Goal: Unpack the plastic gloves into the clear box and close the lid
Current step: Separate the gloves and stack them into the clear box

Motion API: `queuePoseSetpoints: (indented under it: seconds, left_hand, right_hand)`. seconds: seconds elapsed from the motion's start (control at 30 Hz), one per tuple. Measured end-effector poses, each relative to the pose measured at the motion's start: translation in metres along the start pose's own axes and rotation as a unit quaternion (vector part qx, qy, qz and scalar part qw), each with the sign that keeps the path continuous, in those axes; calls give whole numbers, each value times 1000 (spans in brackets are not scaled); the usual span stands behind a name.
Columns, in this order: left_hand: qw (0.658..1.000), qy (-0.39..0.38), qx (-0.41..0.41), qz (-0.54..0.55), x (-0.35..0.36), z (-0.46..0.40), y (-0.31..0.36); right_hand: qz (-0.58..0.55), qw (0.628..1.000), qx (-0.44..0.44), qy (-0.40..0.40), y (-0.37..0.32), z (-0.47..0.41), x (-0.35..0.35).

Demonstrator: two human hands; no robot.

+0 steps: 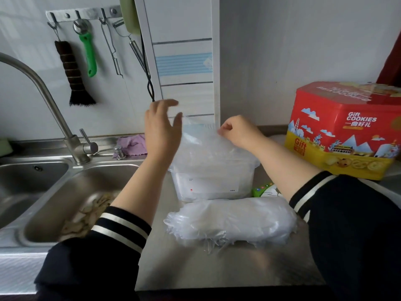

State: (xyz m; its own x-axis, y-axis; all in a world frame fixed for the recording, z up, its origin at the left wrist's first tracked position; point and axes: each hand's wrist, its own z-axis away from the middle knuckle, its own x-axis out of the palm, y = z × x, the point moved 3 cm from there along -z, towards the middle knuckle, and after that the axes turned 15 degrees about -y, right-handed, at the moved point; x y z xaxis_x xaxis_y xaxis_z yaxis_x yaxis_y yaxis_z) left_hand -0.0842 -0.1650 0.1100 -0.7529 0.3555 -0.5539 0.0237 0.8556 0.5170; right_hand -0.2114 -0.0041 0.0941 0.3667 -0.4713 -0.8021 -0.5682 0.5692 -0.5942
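The clear box [211,185] stands on the steel counter with a white label on its front. A clear plastic sheet [201,142] rises from the box's top; I cannot tell whether it is the lid or a bag. My right hand [240,131] pinches the sheet's upper right edge. My left hand [161,127] is at the sheet's left edge with fingers spread, thumb close to the plastic. A thick stack of plastic gloves [230,222] lies flat on the counter just in front of the box, below both forearms.
A steel double sink [54,192] with a tap [43,94] lies to the left, with scraps in its near basin. A red and yellow cookie tin [345,131] stands at the right. A purple cloth [132,143] sits behind the sink. Utensils hang on wall hooks [82,16].
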Motion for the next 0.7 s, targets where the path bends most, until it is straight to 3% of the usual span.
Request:
queuePoseSetpoints:
  seconds: [0.1,0.17,0.23,0.27,0.4,0.5,0.57,0.63,0.7]
  left_hand:
    - [980,-172,68,-79,22,10,8]
    - [933,-334,43,-125,38,14,5]
    - [893,-432,3,-130,48,21,3]
    - [892,-435,-2,-124,50,22,4]
    - [938,-324,30,-119,47,17,9]
    - [902,-406,26,-145,55,19,12]
    - [878,-453,11,-155,63,23,11]
    - [892,-430,20,-137,64,21,13]
    - [908,-395,46,-130,64,18,19]
  right_hand:
    - [33,999,12,-24,2,1,6]
    - [57,998,21,-26,3,4,6]
    - [71,997,23,-31,7,6,6]
    - [77,996,22,-37,8,8,5]
    - [86,995,11,-51,14,14,-1]
    - [70,996,-13,-53,15,20,-1]
    - [31,999,-36,6,19,27,-10]
    - [20,995,2,95,32,35,-28]
    - [-9,991,104,86,53,48,-39]
